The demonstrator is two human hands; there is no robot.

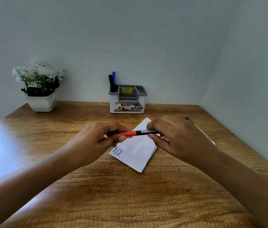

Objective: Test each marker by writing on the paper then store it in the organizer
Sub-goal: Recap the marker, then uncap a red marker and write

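**Marker, black-barrelled with a red cap (136, 133), spans both hands**

Its long axis runs left to right over the white folded paper sheet (136, 153) on the brown wooden tabletop (130, 195). The left hand (97, 139) pinches the red end and the right hand (176, 137) pinches the black barrel. Pulling apart along that axis would likely uncap it. The white-and-grey plastic organizer (127, 99) stands beyond the paper, farther from both hands.

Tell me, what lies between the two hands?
In the head view, a red-capped marker spans from the left hand to the right hand; both grip it above the paper.
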